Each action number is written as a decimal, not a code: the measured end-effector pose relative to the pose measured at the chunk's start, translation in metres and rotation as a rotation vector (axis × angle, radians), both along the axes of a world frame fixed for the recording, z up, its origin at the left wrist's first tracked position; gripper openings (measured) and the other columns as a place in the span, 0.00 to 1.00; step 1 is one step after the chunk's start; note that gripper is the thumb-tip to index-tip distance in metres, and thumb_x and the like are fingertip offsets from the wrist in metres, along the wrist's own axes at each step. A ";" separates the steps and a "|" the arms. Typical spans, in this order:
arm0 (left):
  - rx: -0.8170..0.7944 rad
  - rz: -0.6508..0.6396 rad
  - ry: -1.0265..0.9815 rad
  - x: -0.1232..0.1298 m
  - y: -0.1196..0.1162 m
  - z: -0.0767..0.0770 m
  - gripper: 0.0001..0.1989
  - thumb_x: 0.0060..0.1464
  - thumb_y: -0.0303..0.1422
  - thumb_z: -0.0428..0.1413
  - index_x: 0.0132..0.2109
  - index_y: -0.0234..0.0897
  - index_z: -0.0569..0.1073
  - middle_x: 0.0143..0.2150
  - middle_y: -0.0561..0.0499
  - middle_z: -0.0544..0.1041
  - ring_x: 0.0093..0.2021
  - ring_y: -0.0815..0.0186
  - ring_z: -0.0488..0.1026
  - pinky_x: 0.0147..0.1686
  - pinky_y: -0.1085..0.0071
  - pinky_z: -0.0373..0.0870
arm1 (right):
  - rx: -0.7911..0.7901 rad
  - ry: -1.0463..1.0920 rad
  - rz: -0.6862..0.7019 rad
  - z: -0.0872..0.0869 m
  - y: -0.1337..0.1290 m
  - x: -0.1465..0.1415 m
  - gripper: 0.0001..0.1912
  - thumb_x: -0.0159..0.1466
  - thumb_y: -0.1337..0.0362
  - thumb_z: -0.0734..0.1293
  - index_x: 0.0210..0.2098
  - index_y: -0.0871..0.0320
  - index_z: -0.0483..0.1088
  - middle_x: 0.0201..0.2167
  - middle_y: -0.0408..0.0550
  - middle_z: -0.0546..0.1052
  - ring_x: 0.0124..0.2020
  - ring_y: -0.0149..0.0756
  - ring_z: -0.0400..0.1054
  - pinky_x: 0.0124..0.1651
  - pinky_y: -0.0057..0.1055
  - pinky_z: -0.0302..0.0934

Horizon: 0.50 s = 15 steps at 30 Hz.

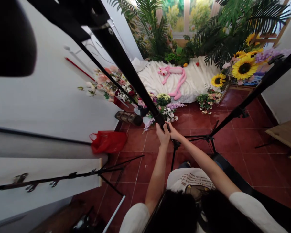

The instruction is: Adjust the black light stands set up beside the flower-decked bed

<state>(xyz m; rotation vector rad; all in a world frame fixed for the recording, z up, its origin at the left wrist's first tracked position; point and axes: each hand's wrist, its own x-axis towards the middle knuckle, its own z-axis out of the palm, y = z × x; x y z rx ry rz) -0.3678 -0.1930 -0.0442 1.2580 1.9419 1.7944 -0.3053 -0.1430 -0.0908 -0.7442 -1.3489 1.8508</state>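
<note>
A thick black stand pole (132,76) slants from the upper left down to the middle of the head view. My left hand (163,136) is wrapped round its lower part, thumb up along the tube. Close against it, my right hand (174,132) grips the same pole from the other side. Just below the hands is a black clamp knob (176,144) on the stand. A thinner black rod (106,74) runs beside the pole. Large dark equipment (12,38) fills the top left corner, too close and dark to make out.
Artificial flowers (163,100) stand just beyond the hands. Behind them a pink plush toy (176,71) lies on white cloth (199,81). Another black stand (242,103) rises at right, sunflowers (244,68) behind it. At left are a red bag (109,141) and a further stand (70,176).
</note>
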 end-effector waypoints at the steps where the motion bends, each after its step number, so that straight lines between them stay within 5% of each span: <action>1: 0.022 0.007 -0.004 0.000 0.002 0.006 0.25 0.61 0.55 0.45 0.45 0.36 0.68 0.41 0.42 0.76 0.43 0.60 0.76 0.47 0.64 0.72 | 0.009 0.003 0.007 0.000 0.000 0.000 0.33 0.41 0.67 0.77 0.43 0.54 0.61 0.39 0.44 0.72 0.51 0.41 0.67 0.54 0.34 0.62; 5: 0.120 0.027 -0.029 -0.002 0.013 0.036 0.25 0.62 0.56 0.44 0.45 0.37 0.66 0.32 0.48 0.73 0.32 0.64 0.73 0.37 0.67 0.72 | 0.016 -0.005 0.032 0.000 0.000 0.000 0.33 0.41 0.66 0.77 0.43 0.54 0.59 0.38 0.42 0.72 0.44 0.36 0.68 0.49 0.31 0.64; 10: 0.211 -0.148 -0.034 -0.015 0.025 0.076 0.29 0.62 0.58 0.40 0.49 0.37 0.66 0.30 0.51 0.68 0.26 0.68 0.68 0.31 0.70 0.70 | -0.113 -0.074 0.085 0.009 0.007 0.008 0.32 0.39 0.71 0.75 0.43 0.55 0.63 0.35 0.39 0.72 0.39 0.33 0.67 0.45 0.28 0.63; 15: 0.249 -0.231 -0.049 -0.019 0.025 0.090 0.29 0.61 0.59 0.41 0.50 0.39 0.66 0.30 0.52 0.67 0.25 0.70 0.68 0.29 0.71 0.70 | -0.337 0.066 0.119 0.037 0.029 0.020 0.19 0.52 0.65 0.69 0.44 0.52 0.71 0.42 0.41 0.77 0.45 0.34 0.69 0.45 0.26 0.61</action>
